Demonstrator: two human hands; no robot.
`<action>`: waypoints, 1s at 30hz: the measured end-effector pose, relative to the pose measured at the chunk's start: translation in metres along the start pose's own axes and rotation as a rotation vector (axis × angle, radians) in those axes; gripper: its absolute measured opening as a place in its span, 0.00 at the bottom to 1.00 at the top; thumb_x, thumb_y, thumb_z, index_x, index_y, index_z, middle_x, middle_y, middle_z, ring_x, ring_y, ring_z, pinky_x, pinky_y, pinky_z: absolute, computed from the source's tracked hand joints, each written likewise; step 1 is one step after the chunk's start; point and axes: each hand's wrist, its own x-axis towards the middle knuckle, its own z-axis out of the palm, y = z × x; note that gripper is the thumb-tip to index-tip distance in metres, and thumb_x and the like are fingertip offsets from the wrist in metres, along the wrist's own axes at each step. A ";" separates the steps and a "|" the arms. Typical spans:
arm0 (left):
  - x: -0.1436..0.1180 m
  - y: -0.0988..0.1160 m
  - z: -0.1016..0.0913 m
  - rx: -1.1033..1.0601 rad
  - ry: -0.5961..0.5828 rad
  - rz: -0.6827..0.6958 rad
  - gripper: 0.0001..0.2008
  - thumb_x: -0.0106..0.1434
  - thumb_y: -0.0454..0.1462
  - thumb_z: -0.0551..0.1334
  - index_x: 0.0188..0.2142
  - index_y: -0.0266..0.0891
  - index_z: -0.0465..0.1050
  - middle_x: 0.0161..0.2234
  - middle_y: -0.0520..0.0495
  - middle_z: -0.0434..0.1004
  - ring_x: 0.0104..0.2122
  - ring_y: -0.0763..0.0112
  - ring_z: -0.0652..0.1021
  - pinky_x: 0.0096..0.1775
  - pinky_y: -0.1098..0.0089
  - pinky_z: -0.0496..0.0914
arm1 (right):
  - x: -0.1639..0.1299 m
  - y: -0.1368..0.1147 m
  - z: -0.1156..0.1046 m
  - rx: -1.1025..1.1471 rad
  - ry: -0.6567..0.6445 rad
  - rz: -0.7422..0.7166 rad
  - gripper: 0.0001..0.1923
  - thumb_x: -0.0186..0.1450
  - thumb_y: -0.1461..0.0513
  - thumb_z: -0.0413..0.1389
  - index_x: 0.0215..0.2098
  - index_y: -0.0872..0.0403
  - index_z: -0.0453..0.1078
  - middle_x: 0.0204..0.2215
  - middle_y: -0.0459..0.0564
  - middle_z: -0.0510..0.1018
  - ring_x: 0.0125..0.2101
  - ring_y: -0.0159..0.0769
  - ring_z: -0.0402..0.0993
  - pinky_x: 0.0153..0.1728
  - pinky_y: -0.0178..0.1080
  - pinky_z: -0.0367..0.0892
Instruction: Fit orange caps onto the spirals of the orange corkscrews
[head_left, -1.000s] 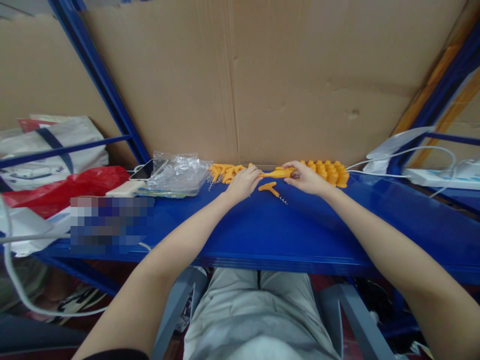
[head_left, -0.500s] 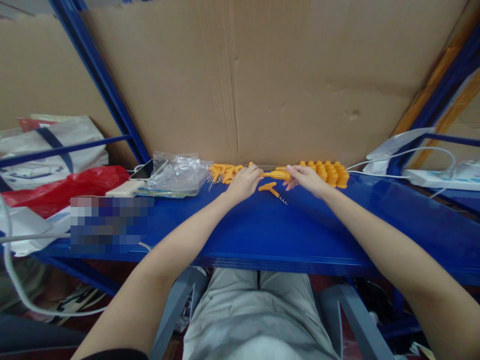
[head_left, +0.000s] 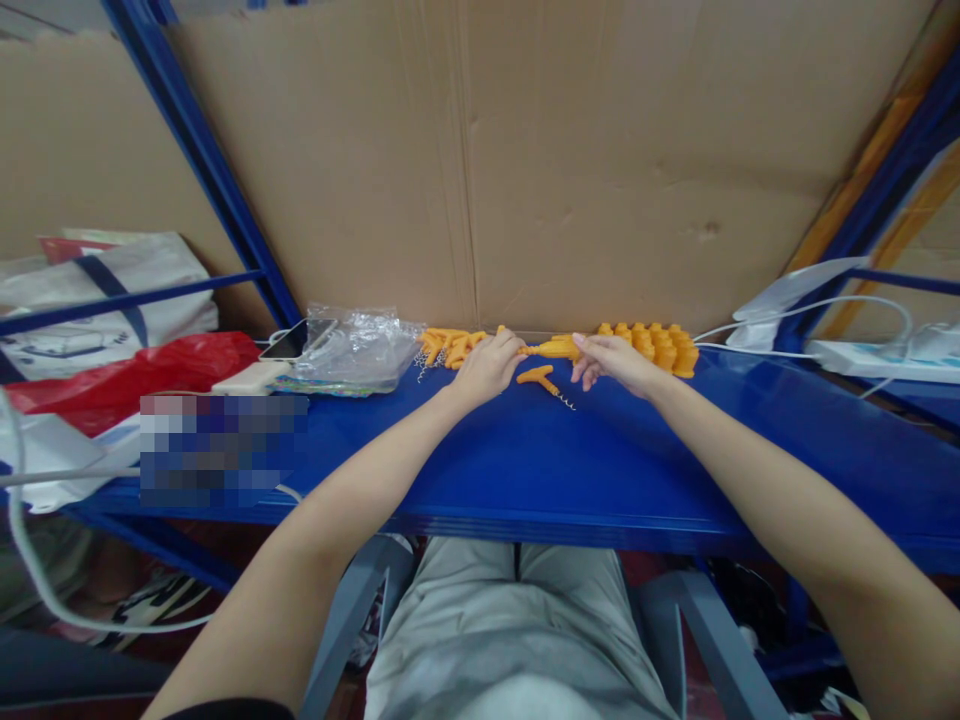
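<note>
Two hands meet at the far edge of the blue desk (head_left: 525,470), close against the cardboard wall (head_left: 600,150). The left hand (head_left: 487,365) is curled shut around one end of an orange plastic piece (head_left: 553,349), and the right hand (head_left: 611,360) pinches the other end between thumb and fingertips, its remaining fingers loosely spread. The piece hangs level just above the desk, bridging the two hands.

Directly beneath it, on the desk surface, lies an orange corkscrew (head_left: 546,380) with a T-shaped handle and a thin metal spiral pointing toward the person. Behind the left hand sits a loose heap of orange handles (head_left: 450,345), some with wire spirals showing. Behind the right hand stands a row of orange bell-shaped parts (head_left: 660,345), packed close together.

Further left, a crumpled clear plastic bag (head_left: 352,345) rests beside a phone (head_left: 296,340), with a red bag (head_left: 135,370) beyond them. At the right, a white cable (head_left: 750,350) runs to a white power strip (head_left: 862,355).
</note>
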 end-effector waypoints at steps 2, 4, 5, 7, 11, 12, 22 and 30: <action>0.000 0.000 0.001 -0.016 0.006 -0.001 0.08 0.72 0.34 0.55 0.42 0.37 0.73 0.41 0.42 0.76 0.43 0.61 0.78 0.46 0.62 0.72 | 0.000 -0.001 0.000 -0.020 0.029 0.025 0.30 0.63 0.35 0.56 0.31 0.53 0.67 0.25 0.55 0.81 0.18 0.33 0.74 0.18 0.34 0.68; 0.000 0.000 0.002 -0.033 0.012 -0.003 0.07 0.72 0.34 0.55 0.42 0.37 0.72 0.41 0.42 0.76 0.43 0.62 0.78 0.47 0.63 0.72 | 0.001 -0.001 -0.001 -0.032 0.030 0.027 0.28 0.64 0.37 0.56 0.34 0.54 0.69 0.31 0.57 0.83 0.20 0.33 0.75 0.19 0.34 0.69; 0.001 -0.001 0.002 -0.041 0.014 -0.006 0.07 0.72 0.34 0.55 0.42 0.37 0.72 0.41 0.42 0.76 0.43 0.62 0.78 0.47 0.63 0.72 | 0.001 0.000 -0.003 -0.033 0.016 0.017 0.27 0.65 0.39 0.57 0.38 0.54 0.70 0.35 0.57 0.84 0.22 0.33 0.77 0.21 0.34 0.71; 0.001 -0.001 0.002 -0.051 0.012 -0.014 0.07 0.72 0.34 0.55 0.42 0.37 0.72 0.41 0.43 0.76 0.43 0.63 0.78 0.46 0.63 0.72 | 0.002 0.004 -0.006 -0.025 -0.015 -0.019 0.24 0.65 0.44 0.61 0.46 0.53 0.70 0.43 0.57 0.83 0.26 0.34 0.80 0.25 0.35 0.75; 0.001 -0.002 0.002 -0.056 0.002 -0.030 0.07 0.72 0.34 0.55 0.42 0.38 0.72 0.40 0.43 0.75 0.42 0.63 0.78 0.45 0.63 0.72 | 0.004 0.012 -0.009 -0.015 -0.028 -0.089 0.28 0.60 0.54 0.68 0.55 0.50 0.66 0.50 0.55 0.79 0.31 0.33 0.81 0.31 0.37 0.78; 0.001 -0.001 0.002 -0.056 0.000 -0.032 0.07 0.72 0.34 0.55 0.42 0.38 0.72 0.40 0.44 0.75 0.42 0.63 0.78 0.45 0.63 0.72 | 0.004 0.013 -0.009 -0.012 -0.036 -0.094 0.27 0.61 0.55 0.68 0.55 0.50 0.66 0.50 0.55 0.79 0.32 0.33 0.81 0.32 0.38 0.78; 0.000 -0.003 0.004 -0.044 0.017 -0.024 0.07 0.72 0.34 0.56 0.42 0.37 0.73 0.40 0.43 0.76 0.42 0.63 0.78 0.46 0.64 0.72 | 0.005 0.015 -0.012 0.023 -0.057 -0.095 0.28 0.59 0.54 0.68 0.53 0.50 0.66 0.48 0.53 0.78 0.32 0.33 0.80 0.33 0.39 0.78; 0.000 -0.004 0.004 -0.032 0.030 -0.008 0.08 0.73 0.35 0.55 0.41 0.37 0.72 0.40 0.43 0.76 0.41 0.63 0.78 0.45 0.64 0.72 | 0.007 0.017 -0.011 0.015 0.005 -0.135 0.27 0.57 0.52 0.69 0.50 0.52 0.68 0.45 0.54 0.79 0.31 0.34 0.80 0.34 0.41 0.77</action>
